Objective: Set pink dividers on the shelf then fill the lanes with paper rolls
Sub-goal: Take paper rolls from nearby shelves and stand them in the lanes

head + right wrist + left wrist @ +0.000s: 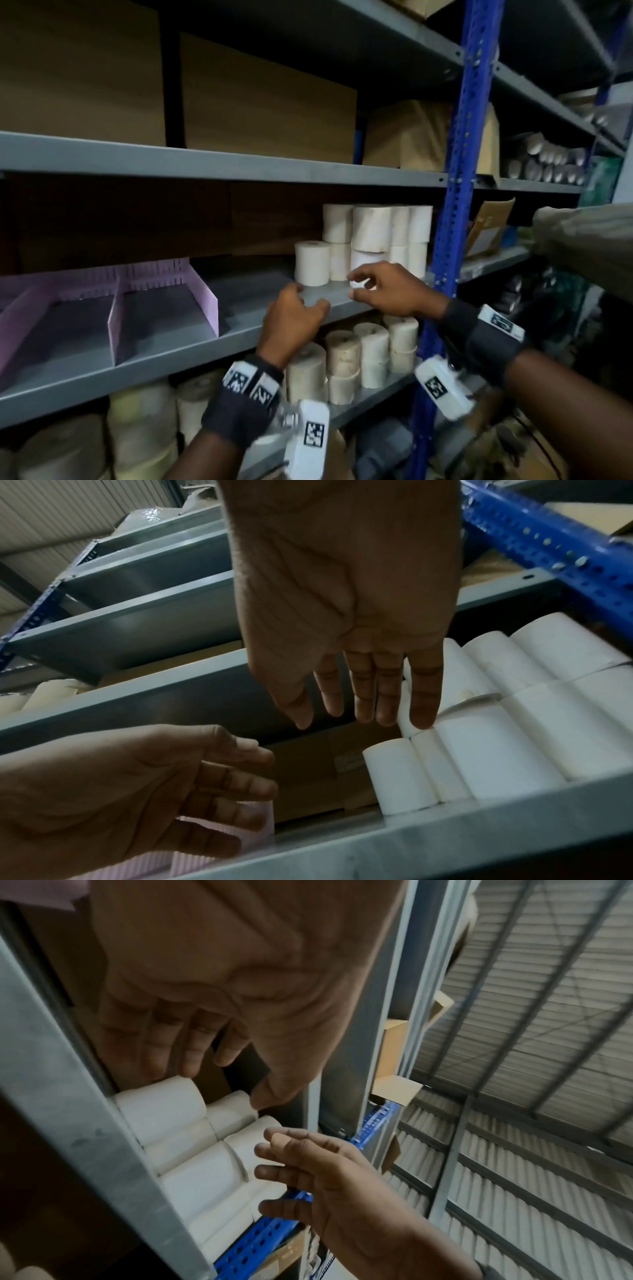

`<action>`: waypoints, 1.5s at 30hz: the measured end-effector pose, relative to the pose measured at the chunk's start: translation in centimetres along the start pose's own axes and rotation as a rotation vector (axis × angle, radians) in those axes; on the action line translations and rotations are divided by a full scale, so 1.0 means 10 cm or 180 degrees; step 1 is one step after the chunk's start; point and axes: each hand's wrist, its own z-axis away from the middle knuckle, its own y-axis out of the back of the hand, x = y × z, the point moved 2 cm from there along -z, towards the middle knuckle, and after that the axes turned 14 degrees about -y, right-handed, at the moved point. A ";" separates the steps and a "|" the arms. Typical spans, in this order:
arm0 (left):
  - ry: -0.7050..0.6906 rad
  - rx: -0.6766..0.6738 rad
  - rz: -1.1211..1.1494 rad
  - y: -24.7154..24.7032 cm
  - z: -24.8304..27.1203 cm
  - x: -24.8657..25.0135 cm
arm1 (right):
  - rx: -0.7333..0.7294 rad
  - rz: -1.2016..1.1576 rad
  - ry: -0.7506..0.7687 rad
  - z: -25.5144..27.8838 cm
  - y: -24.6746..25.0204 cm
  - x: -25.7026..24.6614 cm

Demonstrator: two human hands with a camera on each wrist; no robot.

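Note:
Pink dividers (164, 301) stand on the left part of the grey shelf (246, 305) and form empty lanes. White paper rolls (373, 236) are stacked two high at the shelf's right end, with a single roll (311, 263) at the left of the stack. My right hand (354, 285) reaches at the lower front rolls; in the right wrist view its fingers (387, 696) are straight, with the tips at the rolls (496, 750) and nothing gripped. My left hand (310, 296) hovers at the shelf's front edge, fingers loosely bent and empty, just short of the single roll (164, 1112).
A blue perforated post (452, 205) stands right of the stack. Yellowish rolls (356, 356) fill the shelf below. Cardboard boxes (267, 102) sit on the shelf above. A bare stretch of shelf lies between the dividers and the rolls.

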 end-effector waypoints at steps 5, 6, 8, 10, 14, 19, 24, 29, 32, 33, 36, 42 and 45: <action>0.0318 0.0115 0.0383 -0.23 -0.81 -0.28 | -0.0025 0.0377 0.0189 -0.91 -0.09 -0.07; 0.0346 0.0093 0.0415 -0.28 -0.95 -0.35 | -0.0021 0.0465 0.0232 -1.08 -0.10 -0.09; 0.0463 -0.0004 0.0613 -0.36 -1.22 -0.48 | -0.0058 0.0618 0.0315 -1.40 -0.12 -0.12; 0.0620 -0.0161 0.0685 -0.45 -1.47 -0.61 | -0.0101 0.0898 0.0388 -1.69 -0.15 -0.16; 0.0996 -0.0541 0.0790 -0.59 -1.80 -0.78 | -0.0253 0.1528 0.0525 -2.12 -0.22 -0.21; 0.1029 -0.0786 0.0688 -0.64 -2.10 -0.98 | -0.0748 0.1777 0.0484 -2.46 -0.38 -0.23; 0.1053 -0.0919 0.0524 -0.66 -2.18 -1.08 | -0.0792 0.1714 0.0629 -2.58 -0.46 -0.17; 0.0958 -0.0785 0.0482 -0.65 -2.05 -1.00 | -0.0623 0.1141 0.0975 -2.49 -0.43 -0.08; 0.0396 -0.0638 0.0343 -0.61 -1.91 -0.89 | -0.0533 0.0766 0.1302 -2.29 -0.30 -0.12; 0.0190 -0.0526 0.0278 -0.59 -1.85 -0.85 | -0.0501 0.0702 0.1428 -2.21 -0.23 -0.15; -0.0169 -0.0192 -0.0045 -0.48 -1.60 -0.75 | -0.0418 0.0689 0.1668 -1.89 0.00 -0.25; -0.0680 0.0590 0.0190 -0.31 -0.75 -0.47 | -0.0386 0.0448 0.1890 -1.09 0.31 -0.43; -0.0808 0.0897 0.0335 -0.27 -0.29 -0.33 | -0.0447 0.0370 0.1996 -0.68 0.33 -0.53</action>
